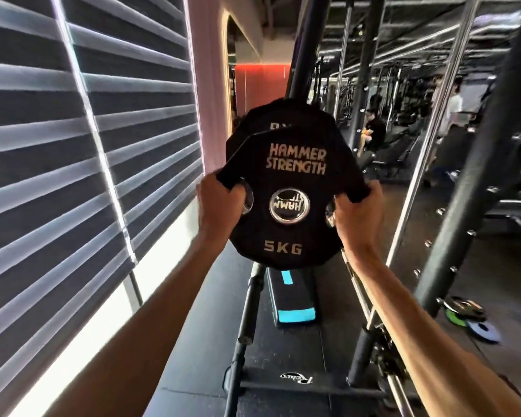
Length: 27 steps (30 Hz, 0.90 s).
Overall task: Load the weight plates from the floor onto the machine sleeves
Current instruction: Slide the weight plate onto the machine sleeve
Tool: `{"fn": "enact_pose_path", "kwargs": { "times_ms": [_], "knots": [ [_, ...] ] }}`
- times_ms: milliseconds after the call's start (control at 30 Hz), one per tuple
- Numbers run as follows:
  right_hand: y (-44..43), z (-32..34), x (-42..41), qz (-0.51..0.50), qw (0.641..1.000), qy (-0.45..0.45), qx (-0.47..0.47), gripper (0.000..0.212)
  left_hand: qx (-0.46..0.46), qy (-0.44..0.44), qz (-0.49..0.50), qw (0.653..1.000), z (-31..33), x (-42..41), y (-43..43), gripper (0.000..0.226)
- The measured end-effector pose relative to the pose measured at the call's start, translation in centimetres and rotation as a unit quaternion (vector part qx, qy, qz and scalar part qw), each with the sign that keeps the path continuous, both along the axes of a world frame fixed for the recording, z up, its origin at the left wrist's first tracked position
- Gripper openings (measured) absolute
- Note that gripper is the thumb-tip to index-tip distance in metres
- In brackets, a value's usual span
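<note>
step: slide plate (295,233) on | left grip (220,200), right grip (358,212) clench its side slots | I must level hole (289,205) between grips, push evenly toward rear plate (277,115)

Behind the front plate (292,236), the one marked 5KG, a second plate (271,118) shows only its upper rim and the tops of 2 or so letters; the rest is covered. The fingertips of the left hand (220,203) and the right hand (360,212) curl out of sight through the front plate's grip slots. Whether either plate sits on a sleeve I cannot tell. Below the front plate, the far end of a black and teal step (295,305) is covered. To its right, a seated person (373,130) and a standing person (456,109) are blurred, and the floor discs (460,311) are too small to read. The left forearm (139,332) and right forearm (427,341) run off the bottom edge.
</note>
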State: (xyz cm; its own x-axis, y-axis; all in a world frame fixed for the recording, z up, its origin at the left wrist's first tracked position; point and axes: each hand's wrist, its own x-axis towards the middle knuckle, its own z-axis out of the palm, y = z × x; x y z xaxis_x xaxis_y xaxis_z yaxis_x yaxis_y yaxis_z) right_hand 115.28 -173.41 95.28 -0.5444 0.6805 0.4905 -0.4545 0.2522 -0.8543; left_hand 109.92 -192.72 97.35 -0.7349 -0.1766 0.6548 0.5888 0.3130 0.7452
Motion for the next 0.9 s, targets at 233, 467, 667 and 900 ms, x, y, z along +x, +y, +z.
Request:
{"fn": "enact_pose_path", "kwargs": {
  "times_ms": [233,467,667,900],
  "knots": [
    [1.0,-0.2,-4.0,-0.027,0.999,-0.017,-0.01,0.017,-0.026,-0.004,-0.011,1.0,0.7,-3.8,1.0,0.038],
    [2.7,-0.9,-7.2,-0.046,0.998,-0.041,0.012,0.019,-0.04,-0.01,-0.004,0.999,0.4,-6.9,2.5,0.03],
    [3.1,-2.3,-9.6,-0.047,0.998,-0.035,0.006,0.017,-0.015,-0.009,0.004,1.0,-0.8,-9.0,2.7,0.041],
    [3.9,-2.1,-13.6,-0.036,0.998,-0.041,0.01,0.02,0.004,-0.037,-0.017,0.999,-1.7,-12.9,3.6,0.036]
  ]
}}
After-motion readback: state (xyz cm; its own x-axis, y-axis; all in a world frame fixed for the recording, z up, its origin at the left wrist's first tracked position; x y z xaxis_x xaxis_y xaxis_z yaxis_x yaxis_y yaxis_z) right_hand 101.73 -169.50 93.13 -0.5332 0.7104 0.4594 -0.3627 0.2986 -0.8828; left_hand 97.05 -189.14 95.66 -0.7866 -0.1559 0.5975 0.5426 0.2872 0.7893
